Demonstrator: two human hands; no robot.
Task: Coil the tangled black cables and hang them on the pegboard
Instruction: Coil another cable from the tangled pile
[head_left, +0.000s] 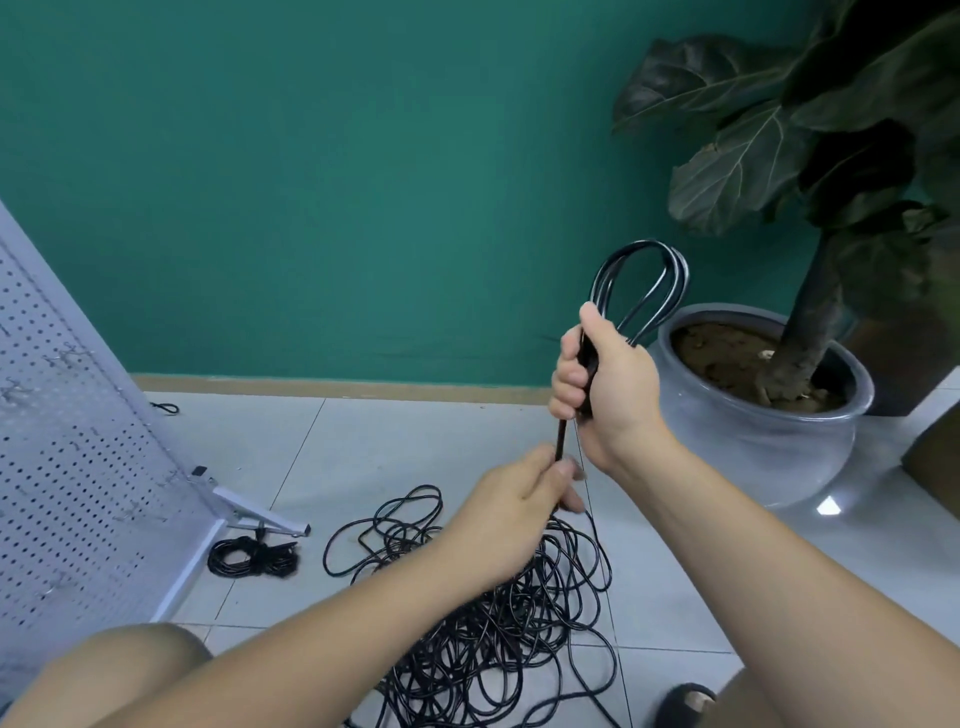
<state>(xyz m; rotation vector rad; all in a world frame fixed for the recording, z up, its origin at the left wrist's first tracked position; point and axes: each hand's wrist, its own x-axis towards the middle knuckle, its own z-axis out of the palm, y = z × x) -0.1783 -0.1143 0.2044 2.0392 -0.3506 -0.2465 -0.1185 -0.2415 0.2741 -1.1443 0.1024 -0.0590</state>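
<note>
My right hand (608, 384) is raised and closed around a small bundle of black cable loops (641, 283) that stick up above the fist. A taut strand runs down from it to my left hand (519, 512), which pinches that strand just below. Under both hands a big tangled pile of black cable (493, 623) spreads over the tiled floor. A finished, tied black coil (252, 557) lies by the foot of the white pegboard (67, 467), which stands at the left with several small hooks on it.
A large grey pot (763, 431) with a broad-leaved plant stands at the right, close to my right hand. A teal wall is behind. My knee (119, 670) shows at the bottom left and a dark shoe (685, 704) at the bottom right. The pegboard's white support foot (265, 517) juts onto the floor.
</note>
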